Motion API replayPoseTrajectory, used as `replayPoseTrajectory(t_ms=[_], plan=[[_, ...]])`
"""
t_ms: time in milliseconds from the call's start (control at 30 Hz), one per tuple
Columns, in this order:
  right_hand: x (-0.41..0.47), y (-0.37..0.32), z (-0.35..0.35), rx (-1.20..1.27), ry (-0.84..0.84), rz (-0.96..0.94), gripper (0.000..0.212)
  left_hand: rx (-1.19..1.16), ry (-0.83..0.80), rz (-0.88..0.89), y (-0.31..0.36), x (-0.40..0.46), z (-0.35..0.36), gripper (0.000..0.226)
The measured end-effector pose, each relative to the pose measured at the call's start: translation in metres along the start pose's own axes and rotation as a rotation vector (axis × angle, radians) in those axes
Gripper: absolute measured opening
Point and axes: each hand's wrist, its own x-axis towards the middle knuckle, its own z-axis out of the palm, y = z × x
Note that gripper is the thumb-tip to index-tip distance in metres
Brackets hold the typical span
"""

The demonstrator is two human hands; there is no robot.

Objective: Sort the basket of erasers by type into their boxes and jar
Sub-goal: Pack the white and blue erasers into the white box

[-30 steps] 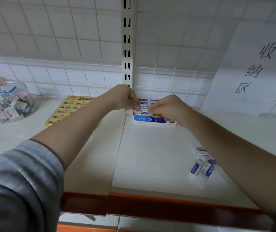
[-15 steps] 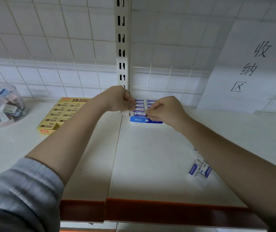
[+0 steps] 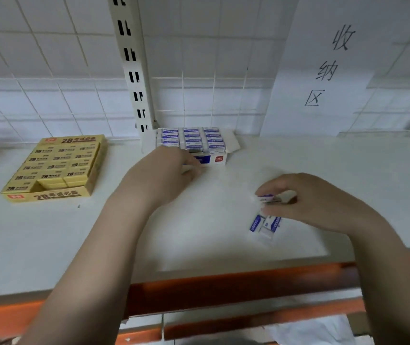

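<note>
Right hand [image 3: 305, 202] pinches eraser [image 3: 268, 198] near blue box [image 3: 211, 159]; we judge it light, stiff (sleeve maybe slippery), best held by long edges. Left hand [image 3: 166, 170] loosely curled, empty, before box.

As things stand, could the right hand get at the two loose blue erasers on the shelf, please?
Probably yes. The right hand hovers just above the loose blue erasers, with bare shelf around them and nothing between. Its grip already pinches one eraser, so it may need emptying first.
</note>
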Motion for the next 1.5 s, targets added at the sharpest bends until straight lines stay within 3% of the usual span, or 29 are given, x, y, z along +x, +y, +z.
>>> replayPoseTrajectory(t_ms=[233,433,533,633,700,867,1067,1167,1300,1500], plan=[[0.001,0.018,0.018,-0.095,0.181,0.035,0.028,0.006,-0.121,0.127,0.038,-0.020,0.020,0.030],[-0.007,0.025,0.021,0.169,0.299,0.117,0.010,-0.047,-0.098,0.081,0.065,-0.033,0.037,0.041],[-0.009,0.026,0.023,0.198,0.449,0.168,0.005,-0.078,-0.170,0.060,0.077,-0.035,0.045,0.054],[-0.008,0.024,0.020,0.253,0.541,0.182,0.005,-0.084,-0.203,0.078,0.080,-0.035,0.050,0.039],[-0.006,0.021,0.016,0.316,0.526,0.176,0.007,-0.117,-0.180,0.077,0.076,-0.034,0.051,0.024],[0.008,0.003,0.003,0.534,0.471,0.105,0.015,-0.249,-0.018,-0.034,0.048,-0.034,0.037,0.024],[0.048,-0.034,-0.006,1.077,0.256,0.053,0.009,-0.349,0.225,-0.196,0.005,-0.033,0.015,0.017],[0.071,-0.046,-0.006,0.998,0.123,0.018,0.012,-0.360,0.323,-0.246,-0.011,-0.035,0.009,0.015],[0.105,-0.057,-0.006,0.556,0.003,-0.079,0.029,-0.393,0.383,-0.284,-0.025,-0.035,0.006,0.012],[0.134,-0.070,-0.006,0.174,-0.048,-0.034,0.008,-0.407,0.430,-0.324,-0.034,-0.038,0.002,0.012]])
